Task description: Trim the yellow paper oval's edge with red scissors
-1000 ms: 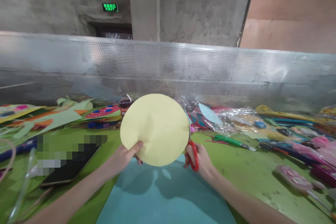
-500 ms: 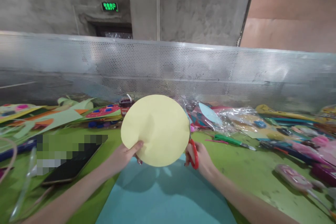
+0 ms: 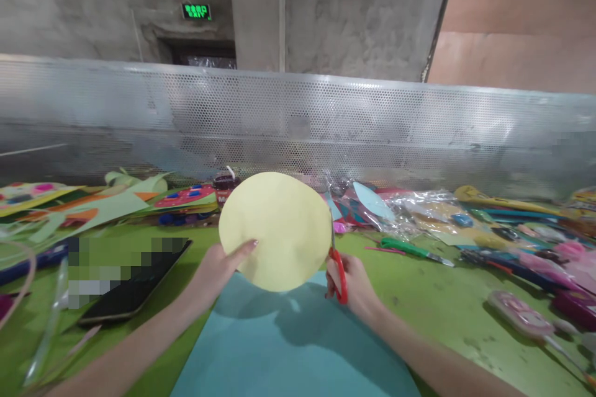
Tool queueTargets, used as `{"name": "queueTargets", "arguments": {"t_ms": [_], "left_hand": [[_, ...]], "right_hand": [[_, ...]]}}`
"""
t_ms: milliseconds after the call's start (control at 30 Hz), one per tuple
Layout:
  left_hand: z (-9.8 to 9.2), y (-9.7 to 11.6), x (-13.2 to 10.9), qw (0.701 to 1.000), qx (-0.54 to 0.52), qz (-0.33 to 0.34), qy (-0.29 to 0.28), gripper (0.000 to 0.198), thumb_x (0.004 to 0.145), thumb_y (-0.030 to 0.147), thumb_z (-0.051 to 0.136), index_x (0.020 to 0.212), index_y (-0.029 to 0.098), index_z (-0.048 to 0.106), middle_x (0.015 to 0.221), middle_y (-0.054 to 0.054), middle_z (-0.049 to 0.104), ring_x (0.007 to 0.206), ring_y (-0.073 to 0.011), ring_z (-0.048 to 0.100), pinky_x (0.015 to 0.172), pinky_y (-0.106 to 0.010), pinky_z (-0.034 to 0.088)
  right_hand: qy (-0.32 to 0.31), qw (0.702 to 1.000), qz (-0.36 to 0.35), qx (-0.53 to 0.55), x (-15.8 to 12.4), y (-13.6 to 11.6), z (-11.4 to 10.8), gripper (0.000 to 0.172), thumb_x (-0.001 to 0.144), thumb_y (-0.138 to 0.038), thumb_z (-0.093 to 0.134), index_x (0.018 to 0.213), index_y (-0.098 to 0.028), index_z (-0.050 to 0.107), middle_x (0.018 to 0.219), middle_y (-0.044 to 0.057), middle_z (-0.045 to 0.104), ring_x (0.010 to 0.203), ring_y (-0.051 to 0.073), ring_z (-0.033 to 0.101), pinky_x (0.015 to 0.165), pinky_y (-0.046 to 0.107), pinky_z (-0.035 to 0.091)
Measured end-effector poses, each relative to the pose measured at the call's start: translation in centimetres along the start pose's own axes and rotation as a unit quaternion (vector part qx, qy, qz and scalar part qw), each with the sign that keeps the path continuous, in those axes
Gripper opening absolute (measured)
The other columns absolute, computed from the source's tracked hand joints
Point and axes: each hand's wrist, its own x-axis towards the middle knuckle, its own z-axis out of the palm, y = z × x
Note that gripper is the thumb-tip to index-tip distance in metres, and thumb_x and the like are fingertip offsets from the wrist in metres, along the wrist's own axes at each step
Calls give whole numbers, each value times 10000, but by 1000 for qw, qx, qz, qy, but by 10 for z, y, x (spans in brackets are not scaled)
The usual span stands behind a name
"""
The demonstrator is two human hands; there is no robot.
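A rounded piece of pale yellow paper [image 3: 277, 226] is held up over the table. My left hand [image 3: 228, 263] pinches its lower left edge, thumb on the near face and the other fingers mostly hidden behind. Red-handled scissors [image 3: 342, 279] are in my right hand [image 3: 354, 279], fingers through the loops. Their blades point upward along the paper's right edge; whether they touch it I cannot tell. Below both hands lies a large blue sheet [image 3: 293, 353], with shadows of the hands and paper on it.
On the green table [image 3: 419, 310], a black phone [image 3: 139, 288] lies at left and a green craft knife [image 3: 414, 249] at right. Coloured paper scraps [image 3: 107, 205], a dark cup with a straw [image 3: 225, 185] and clear plastic packaging [image 3: 410, 208] line the back, before a perforated metal panel [image 3: 298, 105].
The yellow paper has turned a little in my left hand, and its right edge has drawn slightly leftward. My left thumb lies further over the paper; my right hand and the scissors have shifted slightly left.
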Motion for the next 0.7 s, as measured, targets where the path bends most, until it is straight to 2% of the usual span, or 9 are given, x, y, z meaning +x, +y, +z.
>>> {"name": "queueTargets", "arguments": {"t_ms": [133,200,367,433,500,567,700], "left_hand": [[2,-3,2,995,-3,48,85,376,654,365,604,979,176,609,1009,-64,647,922,-239,590,727,-309,497],[2,-5,3,991,3,70,114,356,654,370,599,951,173,619,971,-60,663,907,-241,596,686,-288,505],[5,-7,5,986,57,56,144,413,665,458,542,873,111,626,730,-77,695,620,-238,633,420,-260,455],[6,-6,5,980,66,62,177,423,657,470,548,870,114,629,772,-85,695,648,-234,633,442,-254,458],[7,-5,5,975,59,77,201,414,652,461,563,889,129,633,855,-86,689,754,-233,629,530,-250,483],[8,-4,5,973,49,88,207,397,653,447,570,893,137,636,902,-84,681,830,-230,616,603,-246,490],[9,-2,3,974,50,81,205,394,647,443,577,882,132,640,887,-90,684,818,-237,621,605,-256,493]], "right_hand": [[-3,1000,10,3,-2,-2,2,232,734,-286,404,530,-178,388,418,-56,394,342,83,465,380,196,404],[-4,1000,22,1,-3,-3,4,228,729,-284,404,529,-178,380,427,-52,401,345,82,470,380,192,400],[6,998,56,8,-6,-6,11,223,721,-284,394,524,-185,357,410,-50,403,347,83,462,398,195,398],[9,998,57,9,-7,-8,14,223,715,-280,396,516,-187,358,403,-49,407,351,85,460,406,199,401],[12,998,55,11,-7,-9,15,224,711,-274,397,507,-188,359,400,-49,409,354,86,460,415,201,407],[13,999,51,12,-8,-9,15,229,712,-271,394,501,-187,364,392,-50,407,354,86,458,420,202,412],[15,998,52,13,-8,-9,14,234,715,-271,391,497,-186,376,390,-47,410,352,90,457,427,213,421]]}}
